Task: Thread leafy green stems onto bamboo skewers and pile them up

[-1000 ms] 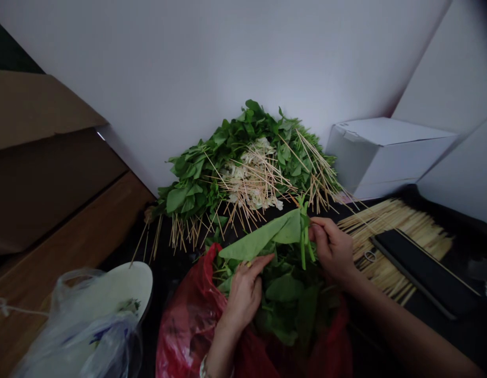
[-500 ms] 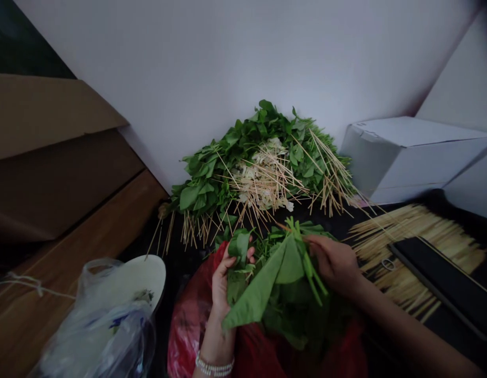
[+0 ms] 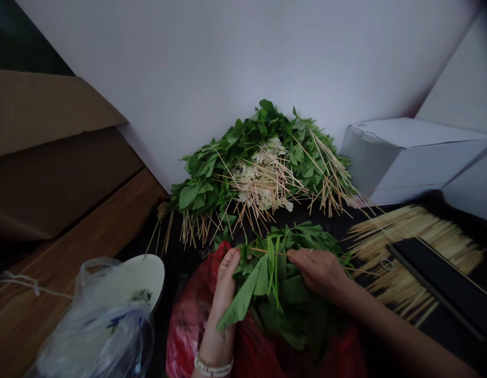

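Note:
My right hand (image 3: pixel 320 273) is closed on a thin wooden skewer (image 3: pixel 281 254), whose back end sticks out to the right past the hand. Leafy green stems (image 3: pixel 272 268) hang threaded across this skewer, a long leaf drooping toward the lower left. My left hand (image 3: pixel 226 270), a pearl bracelet at its wrist, is closed on a leafy green at the skewer's left end; the exact grip is partly hidden. Below both hands lies a red plastic bag (image 3: pixel 188 331) with more loose leafy greens (image 3: pixel 314 236) on it.
Against the wall is a heap of skewered greens (image 3: pixel 204 178) and pale skewered pieces (image 3: pixel 267 173). Bare skewers (image 3: pixel 416 226), a ring and a dark phone (image 3: pixel 444 283) lie right, near a white box (image 3: pixel 416 152). At left are a white bowl (image 3: pixel 158 273), clear plastic bag (image 3: pixel 97 336) and cardboard box (image 3: pixel 62 178).
My right hand has moved left and slightly down with the skewer, now close to my left hand. The threaded greens have shifted left, and my left fingers have closed in at the skewer's end.

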`<state>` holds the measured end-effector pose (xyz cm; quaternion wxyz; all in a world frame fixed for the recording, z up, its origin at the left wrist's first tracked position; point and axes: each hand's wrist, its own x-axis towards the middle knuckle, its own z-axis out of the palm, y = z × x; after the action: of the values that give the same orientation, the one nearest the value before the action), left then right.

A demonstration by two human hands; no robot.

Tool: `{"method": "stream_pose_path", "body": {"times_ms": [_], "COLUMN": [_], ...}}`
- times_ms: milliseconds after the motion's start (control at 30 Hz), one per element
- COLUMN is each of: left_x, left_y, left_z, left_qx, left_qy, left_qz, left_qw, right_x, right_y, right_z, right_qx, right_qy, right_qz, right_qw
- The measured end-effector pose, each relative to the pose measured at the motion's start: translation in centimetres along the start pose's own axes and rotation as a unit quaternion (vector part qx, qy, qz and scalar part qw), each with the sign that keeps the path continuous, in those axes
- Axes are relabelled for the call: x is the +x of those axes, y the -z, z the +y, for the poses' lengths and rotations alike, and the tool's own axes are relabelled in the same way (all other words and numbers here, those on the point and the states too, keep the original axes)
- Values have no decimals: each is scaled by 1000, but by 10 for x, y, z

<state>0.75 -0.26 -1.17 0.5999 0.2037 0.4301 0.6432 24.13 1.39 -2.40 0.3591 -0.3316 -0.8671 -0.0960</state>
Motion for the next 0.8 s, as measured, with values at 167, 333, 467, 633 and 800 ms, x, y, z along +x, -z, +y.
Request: {"method": "stream_pose_path", "body": {"times_ms": [167,333,467,633,800], "left_x": [-3,-3,-1,-2,-3], "left_y": [0,-3,-2,-1,-4], "left_z": [3,4,2,1,5], "left_qx": [26,56,67,81,66], "left_qy": [-24,-15,-21,-27,-6], "left_qz": [-25,12,17,23,26], "left_qw": [999,998,997,996,997], "right_x": [-2,-3,-2,-1,-1], "right_y": [-2,-3,-3,-2,-1], "right_z": [0,-1,-1,-1,-2], "right_qx": [0,-2,-8,-4,-1], "right_qy": [0,-2,-2,3,3], "right_qz": [-9,-13,-13,-7,1], "right_qw": [1000,1000,1000,1000,1000]}}
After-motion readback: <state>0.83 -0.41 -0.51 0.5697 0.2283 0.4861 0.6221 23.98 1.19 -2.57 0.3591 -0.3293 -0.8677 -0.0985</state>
